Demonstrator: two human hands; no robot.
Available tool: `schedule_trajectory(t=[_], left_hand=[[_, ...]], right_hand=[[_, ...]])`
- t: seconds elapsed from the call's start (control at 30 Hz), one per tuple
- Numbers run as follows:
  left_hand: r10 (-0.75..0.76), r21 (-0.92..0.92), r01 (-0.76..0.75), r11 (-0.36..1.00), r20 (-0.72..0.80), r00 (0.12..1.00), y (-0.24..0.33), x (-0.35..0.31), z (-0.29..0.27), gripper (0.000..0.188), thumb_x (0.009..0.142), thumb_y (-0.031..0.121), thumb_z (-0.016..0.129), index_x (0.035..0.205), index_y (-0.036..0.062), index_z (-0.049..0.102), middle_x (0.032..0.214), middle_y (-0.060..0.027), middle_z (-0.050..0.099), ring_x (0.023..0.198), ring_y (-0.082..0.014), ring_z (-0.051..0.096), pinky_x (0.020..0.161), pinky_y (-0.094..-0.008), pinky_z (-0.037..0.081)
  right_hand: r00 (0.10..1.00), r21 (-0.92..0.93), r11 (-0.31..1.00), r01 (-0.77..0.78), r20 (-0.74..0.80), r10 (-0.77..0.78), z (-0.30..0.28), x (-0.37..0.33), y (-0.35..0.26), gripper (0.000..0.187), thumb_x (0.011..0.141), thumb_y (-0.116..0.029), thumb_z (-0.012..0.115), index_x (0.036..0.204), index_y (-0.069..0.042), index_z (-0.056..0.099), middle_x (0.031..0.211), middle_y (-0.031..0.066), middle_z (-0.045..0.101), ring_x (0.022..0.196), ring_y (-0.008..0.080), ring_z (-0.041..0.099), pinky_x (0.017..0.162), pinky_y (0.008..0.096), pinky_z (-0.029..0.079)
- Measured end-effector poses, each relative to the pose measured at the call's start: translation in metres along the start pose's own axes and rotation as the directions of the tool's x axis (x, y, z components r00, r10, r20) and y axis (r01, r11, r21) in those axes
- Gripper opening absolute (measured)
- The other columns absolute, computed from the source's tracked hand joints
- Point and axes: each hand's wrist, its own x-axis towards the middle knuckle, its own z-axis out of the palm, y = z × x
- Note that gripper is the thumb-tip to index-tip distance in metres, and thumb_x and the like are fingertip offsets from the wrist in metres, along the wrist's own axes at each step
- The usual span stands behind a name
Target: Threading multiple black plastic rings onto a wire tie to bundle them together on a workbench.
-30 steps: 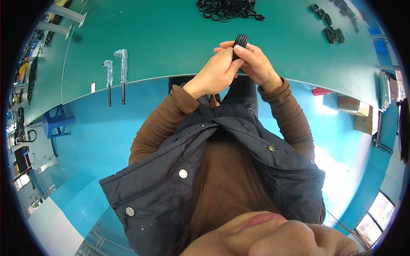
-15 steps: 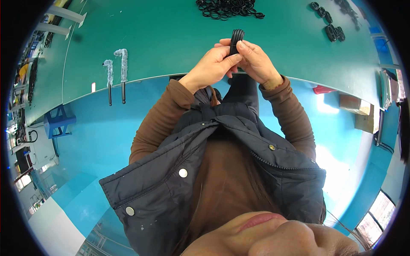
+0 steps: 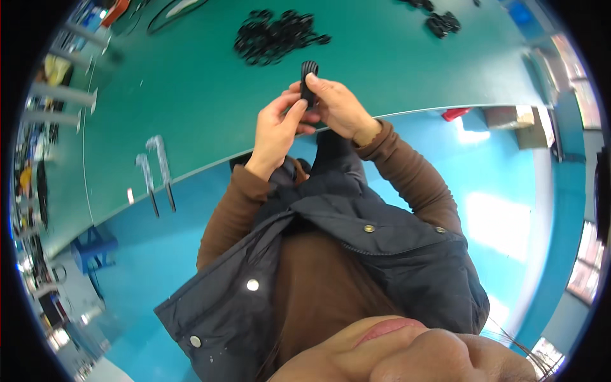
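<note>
Both of my hands meet above the front edge of the green table (image 3: 394, 76), holding one small bundle of black loops (image 3: 309, 67) between them. The bundle stands roughly upright, with ribbed, curved strands at its top. My left hand (image 3: 277, 126) is closed on its lower end, the thumb pressed along the side. From the right, my right hand (image 3: 342, 108) pinches the upper part with the thumb across it. Fingers hide much of the bundle's lower half. Beyond the hands, a loose pile of black rings (image 3: 270, 39) lies on the table.
Two tools with black shafts and plastic-wrapped handles (image 3: 159, 156) overhang the table edge at left. More black bundles (image 3: 442, 25) lie at the far right. A blue stool (image 3: 92, 248) stands at lower left; cardboard boxes (image 3: 534, 130) sit on the floor at right.
The whole view has shifted and tilted, so the table and hands sit farther left in it. Both hands keep hold of the black bundle.
</note>
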Motion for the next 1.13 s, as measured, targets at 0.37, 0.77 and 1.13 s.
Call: schedule_trajectory(t=[0.37, 0.77, 1.13], left_hand=[[0.473, 0.841, -0.538, 0.061, 0.450, 0.757, -0.020, 0.019, -0.008, 0.028, 0.077, 0.001, 0.064, 0.105, -0.0008, 0.059, 0.113, -0.0172, 0.055, 0.097, -0.0341, 0.057, 0.079, -0.0381, 0.049], [0.227, 0.875, -0.474, 0.098, 0.444, 0.867, 0.023, 0.064, 0.021, 0.032, 0.071, 0.003, 0.065, 0.101, -0.0002, 0.056, 0.101, -0.0128, 0.056, 0.093, -0.0303, 0.056, 0.078, -0.0416, 0.044], [0.107, 0.788, -0.584, -0.196, 0.609, 0.786, 0.114, 0.403, 0.117, 0.022, 0.078, 0.008, 0.063, 0.099, 0.0038, 0.057, 0.100, -0.0136, 0.056, 0.091, -0.0332, 0.055, 0.079, -0.0416, 0.044]], right_hand=[[0.415, -0.890, 0.187, -0.416, -0.369, -0.832, -0.337, -0.002, -0.223, 0.063, 0.074, -0.049, 0.071, 0.105, 0.004, 0.058, 0.091, 0.0157, 0.064, 0.083, 0.0256, 0.063, 0.072, 0.0344, 0.049], [0.309, -0.616, 0.048, -0.786, -0.459, -0.833, -0.450, 0.054, -0.316, 0.055, 0.083, -0.056, 0.053, 0.104, -0.006, 0.064, 0.102, 0.0197, 0.064, 0.103, 0.0356, 0.057, 0.087, 0.0410, 0.045], [0.835, -0.088, 0.995, 0.041, -0.544, -0.082, -0.322, 0.275, -0.281, 0.049, 0.087, -0.038, 0.058, 0.115, 0.002, 0.054, 0.101, 0.0083, 0.057, 0.090, 0.0184, 0.056, 0.070, 0.0343, 0.051]])
